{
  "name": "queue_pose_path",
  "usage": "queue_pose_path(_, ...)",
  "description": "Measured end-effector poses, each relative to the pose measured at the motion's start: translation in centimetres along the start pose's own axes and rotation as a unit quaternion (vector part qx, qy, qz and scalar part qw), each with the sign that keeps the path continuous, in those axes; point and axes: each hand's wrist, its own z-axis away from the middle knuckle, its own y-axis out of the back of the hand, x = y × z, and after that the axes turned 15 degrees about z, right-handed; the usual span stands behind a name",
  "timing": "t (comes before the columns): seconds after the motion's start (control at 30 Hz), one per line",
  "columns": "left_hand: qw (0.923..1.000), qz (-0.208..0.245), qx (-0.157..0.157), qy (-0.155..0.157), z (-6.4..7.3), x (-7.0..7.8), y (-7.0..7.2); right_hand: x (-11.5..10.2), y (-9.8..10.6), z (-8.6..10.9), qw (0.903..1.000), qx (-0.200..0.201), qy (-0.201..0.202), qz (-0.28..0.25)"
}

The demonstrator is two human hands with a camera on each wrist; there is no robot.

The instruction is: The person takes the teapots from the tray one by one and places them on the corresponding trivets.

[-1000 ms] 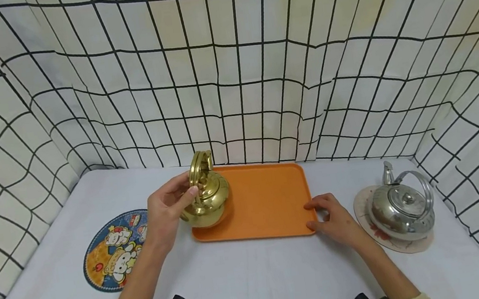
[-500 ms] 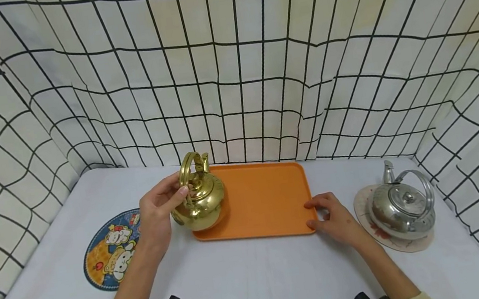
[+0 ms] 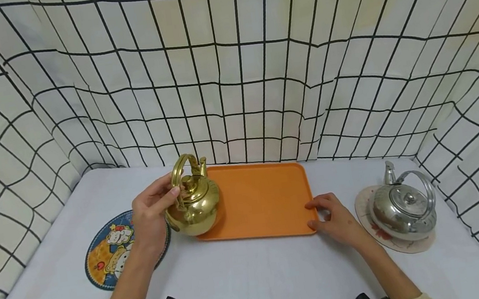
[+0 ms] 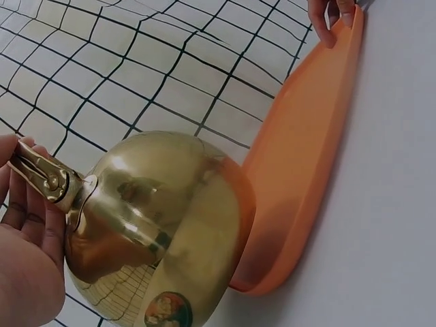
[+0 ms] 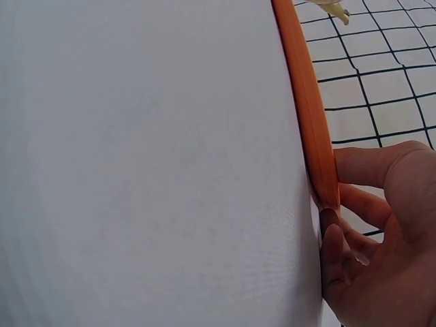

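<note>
A shiny gold kettle [image 3: 195, 206] is held up by its arched handle in my left hand [image 3: 150, 214]. It overlaps the left end of the orange tray [image 3: 264, 199] in the head view. From the left wrist, the kettle's round belly [image 4: 157, 225] shows close up, with a small round sticker [image 4: 168, 310] low on it. My left fingers [image 4: 34, 214] lie behind the handle. At the tray's right end, my right hand [image 3: 332, 220] pinches the rim. In the right wrist view, the thumb [image 5: 364, 165] presses against the orange edge [image 5: 313, 116].
On the left, under the left forearm, lies a round blue mat [image 3: 104, 258] with cartoon figures. A silver kettle [image 3: 403, 206] stands on a round beige mat [image 3: 411, 246] at the right. Black netting [image 3: 231, 85] over white walls borders the white table [image 3: 248, 284].
My left hand has carried the gold kettle leftward and slightly nearer, from over the tray toward its left edge. The right hand stays on the tray rim, and the tray has not moved.
</note>
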Motion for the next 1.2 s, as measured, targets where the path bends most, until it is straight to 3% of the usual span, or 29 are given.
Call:
queue_pose_path(0.53, 0.9991, 0.037, 0.013, -0.018, -0.1, 0.7, 1.0, 0.0, 0.1, 0.0, 1.0, 0.001, -0.001, 0.002)
queue_pose_path(1.2, 0.9992, 0.024, 0.028, -0.014, 0.4, 1.2, 2.6, 0.0, -0.4, -0.1, 0.9999, 0.006, -0.014, -0.001)
